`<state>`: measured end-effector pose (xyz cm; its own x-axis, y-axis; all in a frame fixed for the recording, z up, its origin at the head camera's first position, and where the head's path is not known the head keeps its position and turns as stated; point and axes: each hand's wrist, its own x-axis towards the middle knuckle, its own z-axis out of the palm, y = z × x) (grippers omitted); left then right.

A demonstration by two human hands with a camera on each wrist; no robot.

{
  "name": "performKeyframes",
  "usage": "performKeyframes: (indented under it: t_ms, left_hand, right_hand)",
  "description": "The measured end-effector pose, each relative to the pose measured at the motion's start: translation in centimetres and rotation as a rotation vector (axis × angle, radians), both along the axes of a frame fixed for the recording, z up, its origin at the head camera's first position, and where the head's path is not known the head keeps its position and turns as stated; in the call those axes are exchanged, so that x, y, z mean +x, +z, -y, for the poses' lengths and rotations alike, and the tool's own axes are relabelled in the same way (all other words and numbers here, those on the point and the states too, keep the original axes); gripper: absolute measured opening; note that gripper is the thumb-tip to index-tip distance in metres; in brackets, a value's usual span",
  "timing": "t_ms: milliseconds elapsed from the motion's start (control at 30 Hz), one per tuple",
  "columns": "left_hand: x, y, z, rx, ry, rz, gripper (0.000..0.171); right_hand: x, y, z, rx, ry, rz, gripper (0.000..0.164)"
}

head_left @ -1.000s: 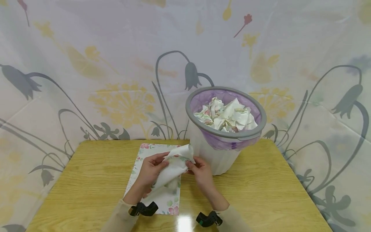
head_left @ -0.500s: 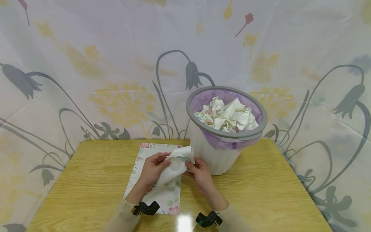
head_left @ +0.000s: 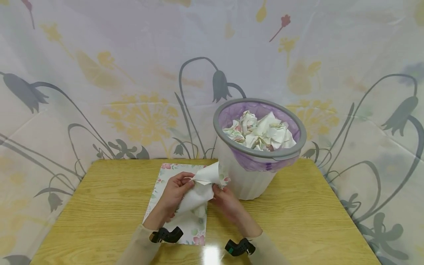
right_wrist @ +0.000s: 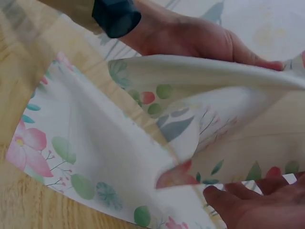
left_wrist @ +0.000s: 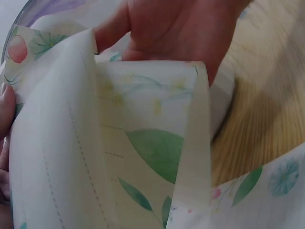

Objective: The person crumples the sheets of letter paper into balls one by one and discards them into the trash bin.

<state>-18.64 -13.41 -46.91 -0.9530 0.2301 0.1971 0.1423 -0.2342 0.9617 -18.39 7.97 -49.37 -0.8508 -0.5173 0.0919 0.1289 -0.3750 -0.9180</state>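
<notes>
One left hand [head_left: 173, 189] and one right hand [head_left: 228, 202] make two, with two sleeves [head_left: 139, 244] and two black wrist devices [head_left: 166, 235]. There is one bent sheet [head_left: 200, 198], at least one flat sheet [head_left: 191, 229], one bin [head_left: 246, 184], one purple liner [head_left: 258, 164], one surface [head_left: 314, 217], one floral backdrop [head_left: 149, 44], and several crumpled papers [head_left: 265, 127], overlapping too much to count.

from above, the head view faces forward and down; both near wrist views share the held sheet [left_wrist: 57, 143].

The held sheet [head_left: 196, 197] reaches higher; the right hand [head_left: 228, 204] has dropped.
</notes>
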Motion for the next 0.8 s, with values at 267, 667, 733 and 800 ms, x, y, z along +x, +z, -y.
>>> performKeyframes:
  t_ms: [267, 667, 733, 800]
  left_hand:
    - [0.0, -0.3, -0.7, 0.082, 0.021, 0.061, 0.019]
    - [-0.4, -0.8, -1.9, -0.151, 0.402, -0.121, 0.021]
    - [-0.3, -0.9, -1.9, -0.219, 0.457, -0.235, 0.019]
    - [-0.3, -1.0, -1.8, -0.269, 0.496, -0.357, 0.017]
  right_hand:
    - [0.3, -0.2, 0.4, -0.001, 0.126, -0.009, 0.034]
    - [0.7, 0.6, 0.7, -0.042, 0.068, 0.1, 0.027]
    - [0.7, 0.6, 0.7, -0.032, 0.025, 0.128, 0.027]
    - [0.7, 0.6, 0.6, -0.015, -0.011, 0.145, 0.03]
